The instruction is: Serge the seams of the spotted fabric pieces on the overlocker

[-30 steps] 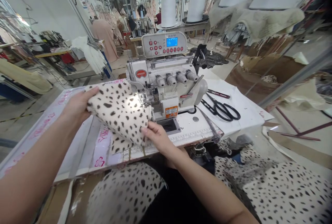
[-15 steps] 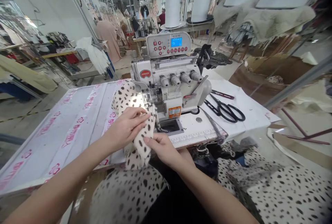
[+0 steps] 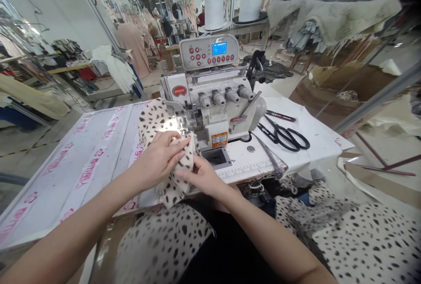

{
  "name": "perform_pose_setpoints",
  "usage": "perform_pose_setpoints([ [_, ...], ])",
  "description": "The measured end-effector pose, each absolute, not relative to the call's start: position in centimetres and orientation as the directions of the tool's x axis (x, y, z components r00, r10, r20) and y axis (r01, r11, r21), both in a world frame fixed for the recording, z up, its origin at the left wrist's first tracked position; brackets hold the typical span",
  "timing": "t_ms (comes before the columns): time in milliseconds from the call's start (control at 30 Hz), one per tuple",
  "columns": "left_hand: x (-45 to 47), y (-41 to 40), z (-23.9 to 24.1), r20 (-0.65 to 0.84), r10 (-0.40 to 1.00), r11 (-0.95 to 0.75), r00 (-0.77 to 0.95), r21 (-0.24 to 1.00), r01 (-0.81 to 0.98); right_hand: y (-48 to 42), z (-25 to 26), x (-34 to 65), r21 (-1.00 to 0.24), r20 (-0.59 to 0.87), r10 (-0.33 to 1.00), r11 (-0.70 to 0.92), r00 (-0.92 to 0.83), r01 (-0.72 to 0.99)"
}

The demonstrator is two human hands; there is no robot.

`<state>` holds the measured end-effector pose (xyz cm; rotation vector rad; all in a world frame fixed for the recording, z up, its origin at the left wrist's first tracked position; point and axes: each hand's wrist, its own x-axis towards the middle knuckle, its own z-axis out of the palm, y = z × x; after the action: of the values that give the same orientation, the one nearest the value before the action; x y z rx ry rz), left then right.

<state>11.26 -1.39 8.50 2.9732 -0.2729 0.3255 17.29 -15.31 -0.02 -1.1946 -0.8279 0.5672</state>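
Note:
A cream fabric with dark spots [image 3: 153,119] runs under the presser foot area of a white overlock sewing machine [image 3: 194,80], lit by the machine's lamp. My left hand [image 3: 161,154] lies over the fabric just in front of the needle area, its fingers closed together on the cloth. Lower and to the right, my right hand [image 3: 204,176] pinches the fabric's right edge between thumb and fingers. The cloth bunches between both hands and hangs over the table's front edge. The needle itself is too small to make out.
Black scissors [image 3: 286,137] and a dark red-handled tool [image 3: 281,115] lie right of the machine. Another spotted piece [image 3: 164,244] rests across my lap, with more spotted fabric [image 3: 371,236] at lower right. White thread cones [image 3: 213,7] stand behind. A plastic-covered tabletop [image 3: 85,157] extends left.
My right hand has moved up and slightly inward along the fabric, closer to my left hand. The cloth between them has folded and bunched. The camera view has shifted slightly.

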Motion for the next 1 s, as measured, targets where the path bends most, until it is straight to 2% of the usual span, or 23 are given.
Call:
perform_pose_setpoints([
  [67,11.3,-1.4,8.6,0.212,-0.153,-0.977,0.965,0.116,-0.18,-15.6,-0.4,16.5,-0.978,0.203,0.791,0.196,0.578,0.075],
  [167,11.1,-1.7,8.6,0.267,-0.17,-0.971,0.949,0.121,-0.208,-16.3,-0.6,15.6,-0.988,0.151,0.81,0.098,0.566,0.123],
  [267,10.9,-1.7,8.5,0.323,-0.198,-0.961,0.926,0.124,-0.249,-16.7,-0.2,15.6,-0.987,0.163,0.832,0.135,0.53,0.092],
  [433,10.7,-1.5,8.5,0.298,-0.214,-0.96,0.93,0.112,-0.257,-16.5,0.4,16.4,-0.983,0.171,0.845,0.179,0.506,0.034],
  [500,10.6,-1.5,8.5,0.305,-0.228,-0.958,0.925,0.102,-0.269,-16.2,0.4,16.8,-0.977,0.211,0.835,0.191,0.508,0.093],
  [633,10.8,-1.1,8.4,0.285,-0.221,-0.961,0.933,0.099,-0.258,-15.8,0.4,17.5,-0.939,0.303,0.762,0.137,0.573,0.315],
  [733,11.4,-0.4,8.4,0.242,-0.215,-0.965,0.946,0.096,-0.244,-15.6,0.6,17.7,-0.92,0.34,0.711,0.118,0.615,0.373],
  [900,11.9,0.7,8.6,0.187,-0.226,-0.966,0.956,0.081,-0.245,-15.9,0.2,17.0,-0.951,0.293,0.694,0.139,0.658,0.277],
  [1000,11.4,0.3,8.4,0.256,-0.236,-0.964,0.937,0.059,-0.259,-16.3,-0.2,16.1,-0.97,0.241,0.684,0.177,0.688,0.164],
])
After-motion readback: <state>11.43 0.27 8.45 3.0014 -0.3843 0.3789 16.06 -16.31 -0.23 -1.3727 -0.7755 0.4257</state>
